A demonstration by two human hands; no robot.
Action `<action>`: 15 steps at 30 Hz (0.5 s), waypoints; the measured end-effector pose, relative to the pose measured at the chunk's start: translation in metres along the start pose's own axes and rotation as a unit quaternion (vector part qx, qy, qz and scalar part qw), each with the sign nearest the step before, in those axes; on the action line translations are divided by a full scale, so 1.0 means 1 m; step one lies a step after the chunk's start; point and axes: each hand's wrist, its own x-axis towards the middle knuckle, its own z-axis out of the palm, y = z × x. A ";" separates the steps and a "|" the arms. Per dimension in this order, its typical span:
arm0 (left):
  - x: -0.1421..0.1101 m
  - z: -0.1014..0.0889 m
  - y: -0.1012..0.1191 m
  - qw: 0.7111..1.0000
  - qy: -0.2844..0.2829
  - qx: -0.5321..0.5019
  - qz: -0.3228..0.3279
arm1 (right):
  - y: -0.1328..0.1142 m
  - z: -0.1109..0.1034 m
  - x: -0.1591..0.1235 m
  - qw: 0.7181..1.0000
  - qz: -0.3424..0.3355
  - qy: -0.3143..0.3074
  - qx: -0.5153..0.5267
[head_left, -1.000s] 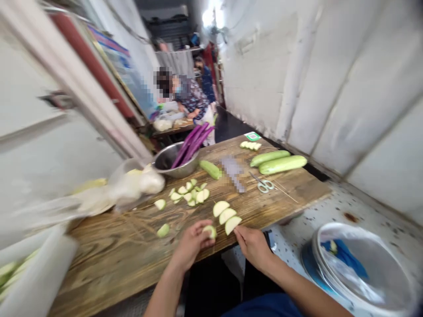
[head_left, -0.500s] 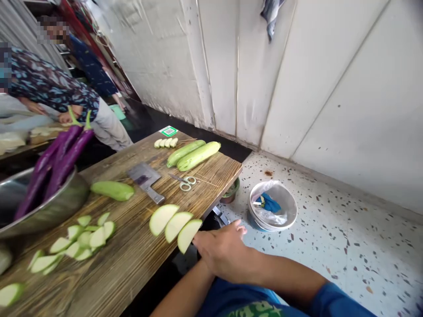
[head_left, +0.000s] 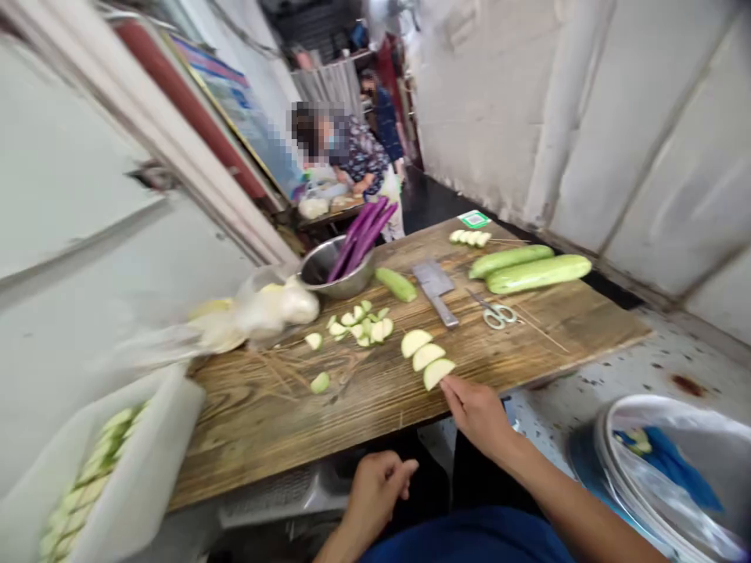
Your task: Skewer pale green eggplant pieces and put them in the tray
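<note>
My right hand [head_left: 478, 412] is closed at the near edge of the wooden table, pinching the end of a skewer of zucchini slices [head_left: 429, 356]. Three pale half-round slices with green rims sit spaced along it, over the tabletop. My left hand [head_left: 380, 486] hangs below the table edge, fingers curled and thumb out, with nothing visible in it. Loose zucchini slices [head_left: 357, 324] lie scattered beyond, near a short zucchini piece [head_left: 397, 285]. A cleaver [head_left: 435, 291] and scissors [head_left: 497, 314] rest flat past the skewer. Two whole zucchinis [head_left: 538, 274] lie to the right.
A steel bowl [head_left: 346, 291] holds purple eggplants [head_left: 362, 234]. At left, a white tub [head_left: 167, 461] contains skewered slices. Bare wooden sticks [head_left: 282, 371] lie on the table [head_left: 352, 422]. A lined bucket [head_left: 592, 446] stands on the floor at right. Two people [head_left: 364, 152] are in the background.
The view has swung left, bringing the white tub and bagged items into sight. My hands, earlier crossed, are now apart, with the left lowered to the left of the right.
</note>
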 end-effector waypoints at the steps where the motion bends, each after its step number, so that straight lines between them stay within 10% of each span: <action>1: -0.005 -0.019 0.001 0.999 0.045 -0.010 -0.006 | 0.003 0.008 0.003 1.000 -0.005 -0.002 0.011; 7: 0.029 -0.112 0.021 0.938 0.325 0.069 0.098 | 0.012 0.028 0.007 1.000 0.002 0.011 0.026; 15: 0.144 -0.130 0.048 0.896 0.237 0.255 0.275 | 0.012 0.027 0.007 0.999 0.009 0.005 0.054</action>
